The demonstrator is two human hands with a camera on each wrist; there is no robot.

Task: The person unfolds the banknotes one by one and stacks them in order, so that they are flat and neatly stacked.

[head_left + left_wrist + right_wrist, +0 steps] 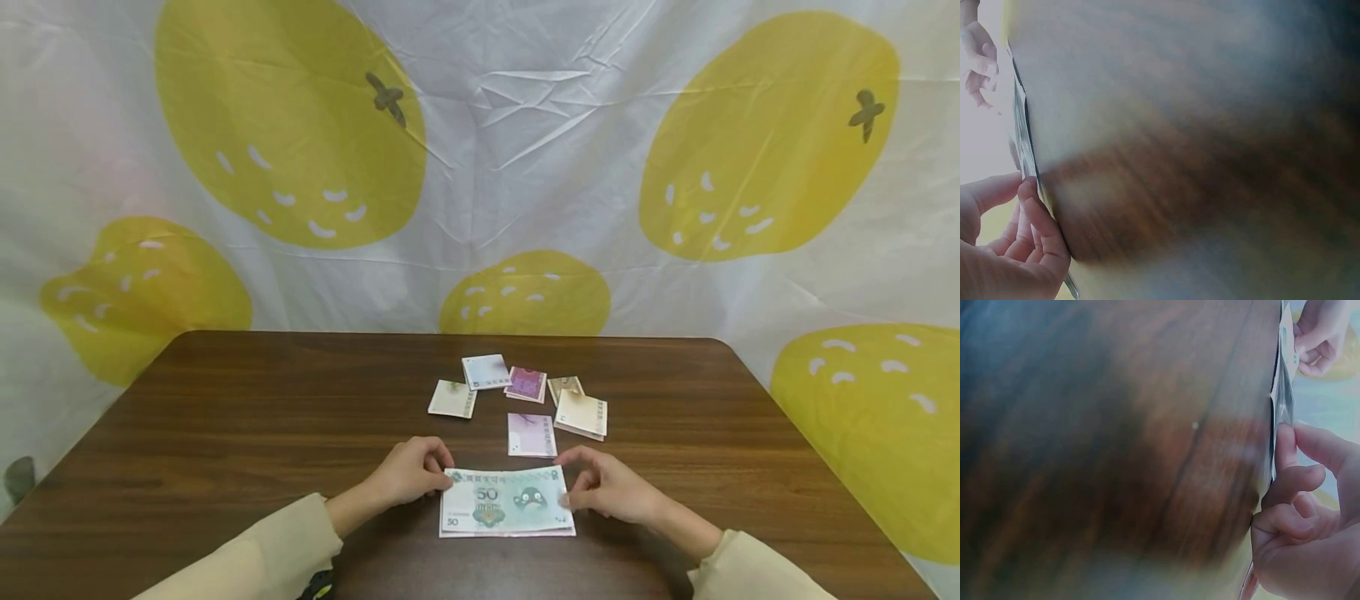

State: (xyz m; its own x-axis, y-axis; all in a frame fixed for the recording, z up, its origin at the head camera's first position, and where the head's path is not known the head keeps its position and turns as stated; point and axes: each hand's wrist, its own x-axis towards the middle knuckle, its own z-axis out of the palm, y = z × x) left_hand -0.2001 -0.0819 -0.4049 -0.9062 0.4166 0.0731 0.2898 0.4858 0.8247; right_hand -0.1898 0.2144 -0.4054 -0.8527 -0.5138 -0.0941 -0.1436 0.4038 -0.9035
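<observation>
A green-and-white 50 play banknote (510,498) lies flat near the table's front edge, over another note whose pale pinkish border (525,534) shows below it. At its left edge, my left hand (408,472) pinches the paper between thumb and index finger. My right hand (613,490) pinches the opposite edge in the same way. Both wrist views show the paper edge-on: thumb and finger of the left hand (1022,240) meet at it, as do those of the right hand (1307,519). How many sheets each pinch takes in is hidden.
Several folded notes lie just beyond: a lilac one (532,435), a cream one (581,413), a brown one (564,388), a magenta one (527,383), a bluish one (486,372) and a pale greenish one (452,399). Behind the wooden table (262,417) hangs a lemon-print curtain (540,167).
</observation>
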